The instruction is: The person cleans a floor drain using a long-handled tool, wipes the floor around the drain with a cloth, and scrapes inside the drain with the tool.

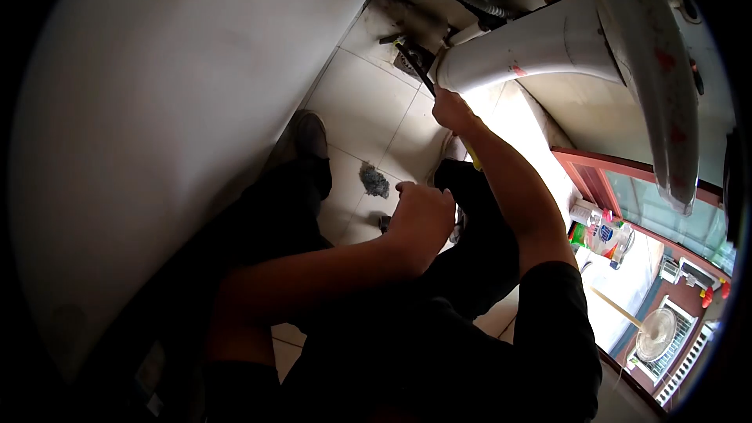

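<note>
Our right hand [456, 110] grips one long, slim black tool [421, 72], its head near one dark drain grate [406, 67] beside one white pedestal [540, 45]. Our left hand [423, 219] curls inward; we cannot tell its contents. One grey, tangled clump [374, 180] lies near it on the pale tiled floor [348, 90].

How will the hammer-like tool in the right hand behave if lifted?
The tool is probably stiff, as its shaft looks straight. It may feel head-heavy, since its crosswise head sits well out from the right hand.
</note>
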`<state>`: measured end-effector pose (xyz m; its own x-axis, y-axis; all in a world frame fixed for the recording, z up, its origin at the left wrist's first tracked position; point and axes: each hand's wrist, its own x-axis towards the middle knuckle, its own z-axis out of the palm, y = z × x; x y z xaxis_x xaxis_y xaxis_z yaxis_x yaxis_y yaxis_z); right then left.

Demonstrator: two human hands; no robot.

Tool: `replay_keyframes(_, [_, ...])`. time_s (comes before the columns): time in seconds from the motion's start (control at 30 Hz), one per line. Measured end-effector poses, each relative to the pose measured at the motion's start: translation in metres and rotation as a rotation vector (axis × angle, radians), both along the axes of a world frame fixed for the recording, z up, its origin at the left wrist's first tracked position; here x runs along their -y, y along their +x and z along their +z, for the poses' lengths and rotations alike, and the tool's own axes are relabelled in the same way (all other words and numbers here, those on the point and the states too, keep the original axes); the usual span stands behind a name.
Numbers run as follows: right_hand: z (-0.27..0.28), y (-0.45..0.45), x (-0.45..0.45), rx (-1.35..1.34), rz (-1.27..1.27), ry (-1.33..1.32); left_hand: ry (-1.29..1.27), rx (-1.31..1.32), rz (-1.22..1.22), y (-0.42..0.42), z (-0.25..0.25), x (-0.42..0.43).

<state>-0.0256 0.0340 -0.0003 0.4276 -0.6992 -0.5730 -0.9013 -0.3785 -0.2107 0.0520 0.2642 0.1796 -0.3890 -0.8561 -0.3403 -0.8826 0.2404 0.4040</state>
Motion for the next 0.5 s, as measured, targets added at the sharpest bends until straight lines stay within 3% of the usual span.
replay_keyframes(0.1, [0.022, 0.033, 0.010, 0.037, -0.217, 0.096, 0.159, -0.128, -0.022, -0.005, 0.000, 0.003])
replay_keyframes(0.2, [0.026, 0.035, 0.000, -0.002, -0.175, 0.170, 0.081, 0.072, -0.009, -0.011, -0.004, 0.008])
replay_keyframes(0.33, [-0.006, 0.014, 0.008, 0.030, 0.063, 0.013, 0.020, 0.056, -0.036, -0.008, 0.003, 0.006])
replay_keyframes(0.37, [0.039, 0.032, 0.002, 0.017, -0.098, 0.166, 0.042, 0.010, -0.043, -0.007, 0.003, 0.007])
replay_keyframes(0.5, [0.030, 0.038, 0.013, 0.076, -0.136, 0.144, 0.167, 0.187, -0.017, -0.002, 0.007, 0.020])
